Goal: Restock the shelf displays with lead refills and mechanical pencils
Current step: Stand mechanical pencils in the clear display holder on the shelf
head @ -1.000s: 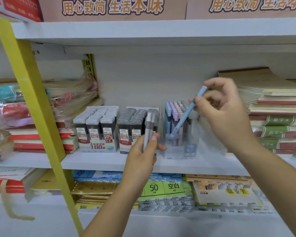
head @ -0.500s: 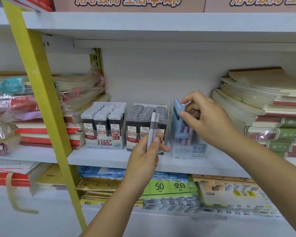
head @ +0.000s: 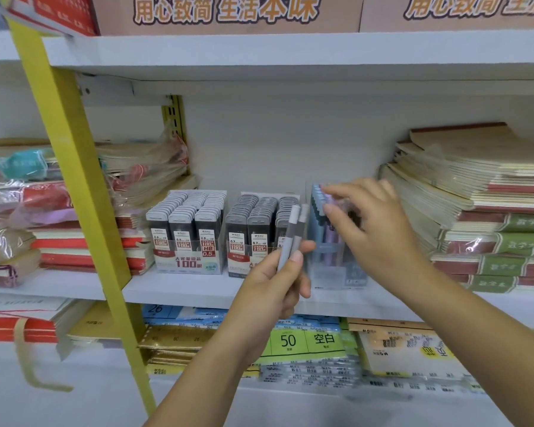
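My left hand (head: 272,285) grips two grey mechanical pencils (head: 292,232) upright in front of the middle shelf. Right of them stands a clear display box (head: 330,266) packed with blue and purple mechanical pencils. My right hand (head: 373,223) hovers over that box with fingers spread and loosely bent, fingertips at the pencil tops, holding nothing I can see. Two display boxes of lead refills stand to the left: a 0.5 box (head: 188,232) and a 0.7 box (head: 253,232).
A yellow upright post (head: 74,186) slants across the left. Wrapped notebook stacks (head: 28,211) fill the shelf's left end and a tall pile of notebooks (head: 487,211) its right end. The lower shelf holds paper packs (head: 305,340). The white shelf edge (head: 198,291) runs below the boxes.
The blue pencil my right hand held a second ago has gone down into the clear box. That hand has let go and its fingers have spread above the pencil tops. My left hand barely moved.
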A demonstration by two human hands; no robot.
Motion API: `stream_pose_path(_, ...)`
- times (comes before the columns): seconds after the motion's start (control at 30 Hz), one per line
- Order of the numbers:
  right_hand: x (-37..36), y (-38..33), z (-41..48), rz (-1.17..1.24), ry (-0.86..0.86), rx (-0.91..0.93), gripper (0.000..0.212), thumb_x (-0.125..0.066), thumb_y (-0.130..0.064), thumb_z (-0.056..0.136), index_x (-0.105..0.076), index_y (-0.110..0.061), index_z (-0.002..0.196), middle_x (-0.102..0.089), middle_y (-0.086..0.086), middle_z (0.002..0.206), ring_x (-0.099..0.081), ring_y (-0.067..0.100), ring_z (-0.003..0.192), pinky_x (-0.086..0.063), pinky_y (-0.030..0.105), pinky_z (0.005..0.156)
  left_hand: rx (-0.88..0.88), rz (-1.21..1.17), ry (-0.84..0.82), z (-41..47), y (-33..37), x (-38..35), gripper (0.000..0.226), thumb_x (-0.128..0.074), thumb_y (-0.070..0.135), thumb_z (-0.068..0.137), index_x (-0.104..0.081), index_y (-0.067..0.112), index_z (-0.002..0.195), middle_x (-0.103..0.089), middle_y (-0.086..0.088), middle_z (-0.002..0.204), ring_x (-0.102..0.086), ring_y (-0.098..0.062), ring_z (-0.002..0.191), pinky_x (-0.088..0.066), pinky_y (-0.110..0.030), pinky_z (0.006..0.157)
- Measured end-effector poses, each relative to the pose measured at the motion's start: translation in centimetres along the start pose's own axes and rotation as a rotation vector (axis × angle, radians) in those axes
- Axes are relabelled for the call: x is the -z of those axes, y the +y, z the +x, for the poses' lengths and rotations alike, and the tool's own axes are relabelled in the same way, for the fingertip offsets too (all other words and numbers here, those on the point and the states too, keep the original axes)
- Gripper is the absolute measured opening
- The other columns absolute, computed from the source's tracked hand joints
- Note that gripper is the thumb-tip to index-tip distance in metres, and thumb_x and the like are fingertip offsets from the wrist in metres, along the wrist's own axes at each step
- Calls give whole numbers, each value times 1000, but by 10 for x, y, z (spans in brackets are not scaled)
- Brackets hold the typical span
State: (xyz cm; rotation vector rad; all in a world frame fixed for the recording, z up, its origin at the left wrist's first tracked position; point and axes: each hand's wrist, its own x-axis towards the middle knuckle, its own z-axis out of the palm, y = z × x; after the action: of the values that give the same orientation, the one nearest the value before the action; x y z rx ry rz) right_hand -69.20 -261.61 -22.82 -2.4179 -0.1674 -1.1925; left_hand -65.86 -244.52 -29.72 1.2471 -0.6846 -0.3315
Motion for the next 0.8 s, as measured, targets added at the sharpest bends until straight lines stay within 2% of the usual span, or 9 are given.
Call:
stream_pose_path(0.03, 3, -5, -6, 231, -44, -77, 25, -64, -24, 91, -65, -31, 115, -67, -9, 93, -53, 9, 87, -39, 7, 75, 2, 2, -22, 1, 0, -3, 26, -53, 47, 98, -69, 41, 116, -57, 6, 68, -26, -7, 46, -29, -16, 45)
stream_pose_path(0.1, 5, -14, -14, 606, -149, -231, 26, -66, -16, 89, -65, -33, 108, -72, -9, 80, -65, 6, 73, -49, 12, 66, 10, 18, -52, 2, 0, -10, 25, -50, 42, 102, -69, 40, 117, -57, 6, 68, -27, -7, 47, -29, -16, 46)
stream_pose_path(0.17, 9, -15, -19, 718, -136, -312, 23, -66, -10, 89, -65, -27, 103, -73, -6, 75, -69, 7, 69, -51, 18, 65, 19, 36, -61, 3, -2, -17, 24, -49, 40, 103, -70, 39, 116, -61, 5, 71, -30, -7, 48, -31, -17, 46)
stream_pose_path(0.23, 21, -12, -17, 706, -1, -312, 18, -66, -10, 90, -63, -24, 100, -73, -1, 77, -69, 11, 71, -50, 20, 64, 28, 81, -25, 4, -4, -22, 23, -47, 43, 103, -70, 42, 111, -66, 6, 75, -36, -6, 49, -33, -18, 46)
stream_pose_path(0.37, 52, 8, -5, 526, 268, -126, 22, -59, -11, 93, -53, -31, 101, -66, -5, 82, -67, 13, 74, -53, 23, 62, 20, 259, 106, 7, -9, -23, 26, -41, 45, 104, -65, 55, 103, -63, 11, 72, -36, -3, 45, -34, -16, 44)
stream_pose_path(0.47, 52, 21, 0, 316, 226, -51, 21, -60, -15, 92, -53, -30, 106, -62, -5, 89, -63, 15, 80, -53, 29, 68, 8, 345, 155, 10, -14, -22, 24, -40, 47, 104, -62, 58, 105, -60, 14, 71, -40, 1, 48, -36, -18, 52)
stream_pose_path(0.6, 35, 32, -1, 179, 70, -17, 24, -61, -14, 92, -50, -31, 105, -59, -16, 87, -58, 1, 80, -45, 12, 66, 6, 313, 166, 15, -18, -22, 26, -41, 44, 105, -64, 54, 105, -58, 13, 70, -40, 0, 48, -34, -16, 50)
stream_pose_path(0.7, 25, 38, -6, 138, -5, -38, 25, -62, -16, 92, -50, -33, 105, -59, -17, 85, -58, -1, 83, -44, 10, 67, 8, 274, 187, 17, -20, -21, 28, -40, 40, 106, -66, 49, 102, -59, 11, 69, -36, -2, 47, -32, -15, 45)
stream_pose_path(0.8, 22, 41, -9, 173, -14, -48, 24, -62, -16, 91, -51, -34, 103, -61, -15, 84, -58, 1, 80, -44, 10, 66, -10, 300, 207, 19, -21, -19, 27, -40, 42, 106, -65, 50, 100, -60, 12, 70, -37, -2, 48, -32, -16, 47)
